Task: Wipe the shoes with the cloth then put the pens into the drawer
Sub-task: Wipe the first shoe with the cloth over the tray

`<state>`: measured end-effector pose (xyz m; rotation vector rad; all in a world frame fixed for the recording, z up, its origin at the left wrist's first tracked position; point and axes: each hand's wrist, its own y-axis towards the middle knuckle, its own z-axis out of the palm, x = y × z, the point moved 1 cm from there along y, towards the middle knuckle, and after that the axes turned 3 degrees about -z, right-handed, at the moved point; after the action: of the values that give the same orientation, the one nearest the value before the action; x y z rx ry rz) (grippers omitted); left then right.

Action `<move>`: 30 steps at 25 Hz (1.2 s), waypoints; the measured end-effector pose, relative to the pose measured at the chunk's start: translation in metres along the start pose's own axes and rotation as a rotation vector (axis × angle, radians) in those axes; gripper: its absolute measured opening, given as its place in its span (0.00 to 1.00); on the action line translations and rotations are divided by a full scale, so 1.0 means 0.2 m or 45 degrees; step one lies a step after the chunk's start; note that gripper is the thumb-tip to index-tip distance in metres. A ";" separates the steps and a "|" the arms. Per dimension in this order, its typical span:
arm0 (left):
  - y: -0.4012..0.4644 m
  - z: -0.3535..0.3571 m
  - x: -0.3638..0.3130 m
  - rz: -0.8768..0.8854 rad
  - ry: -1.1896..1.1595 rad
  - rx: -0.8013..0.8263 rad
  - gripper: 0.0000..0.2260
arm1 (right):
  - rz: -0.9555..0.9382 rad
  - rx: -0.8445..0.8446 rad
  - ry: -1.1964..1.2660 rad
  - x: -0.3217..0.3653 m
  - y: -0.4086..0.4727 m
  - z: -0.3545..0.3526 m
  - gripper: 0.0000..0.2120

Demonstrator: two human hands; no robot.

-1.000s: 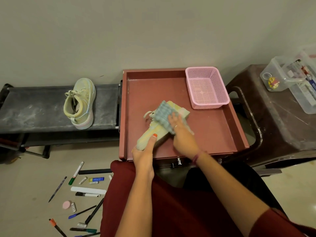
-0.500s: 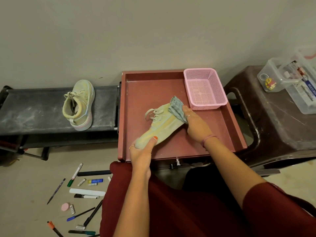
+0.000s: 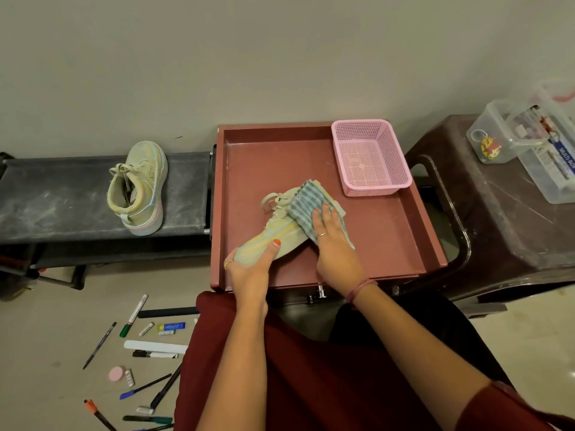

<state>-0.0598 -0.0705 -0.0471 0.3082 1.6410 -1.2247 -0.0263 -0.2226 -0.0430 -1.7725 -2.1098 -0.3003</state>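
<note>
A pale green shoe (image 3: 277,231) lies on its side inside the open reddish drawer (image 3: 389,244). My left hand (image 3: 249,269) grips its toe end. My right hand (image 3: 333,241) presses a blue-grey striped cloth (image 3: 306,202) flat against the shoe's heel half. The matching second shoe (image 3: 140,188) stands upright on the black bench (image 3: 56,203) to the left. Several pens and markers (image 3: 146,356) lie scattered on the floor at the lower left.
A pink mesh basket (image 3: 370,157) sits in the drawer's far right corner. At the right, a brown plastic stool (image 3: 497,228) carries clear plastic boxes (image 3: 535,150). My red-clothed lap (image 3: 311,384) fills the foreground. A wall rises behind everything.
My right hand slid the cloth from the shoe's heel end back over its side, toward me. The left hand kept its hold on the toe.
</note>
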 end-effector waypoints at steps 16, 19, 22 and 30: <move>0.03 -0.04 0.00 -0.053 0.026 0.102 0.36 | 0.479 0.302 0.474 -0.20 0.40 -0.29 0.17; 0.03 -0.04 0.01 -0.039 0.032 0.114 0.35 | 0.274 0.112 0.416 -0.12 0.35 -0.26 0.28; 0.03 -0.04 0.00 -0.028 0.043 0.108 0.34 | 0.044 -0.109 0.260 -0.06 0.23 -0.15 0.38; 0.01 -0.03 0.00 -0.037 0.013 0.108 0.35 | 0.010 -0.028 0.060 -0.13 0.23 -0.15 0.35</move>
<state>-0.0614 -0.0640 -0.0490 0.3450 1.6101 -1.3192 0.0273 -0.2482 -0.0301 -1.7682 -2.0740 -0.3615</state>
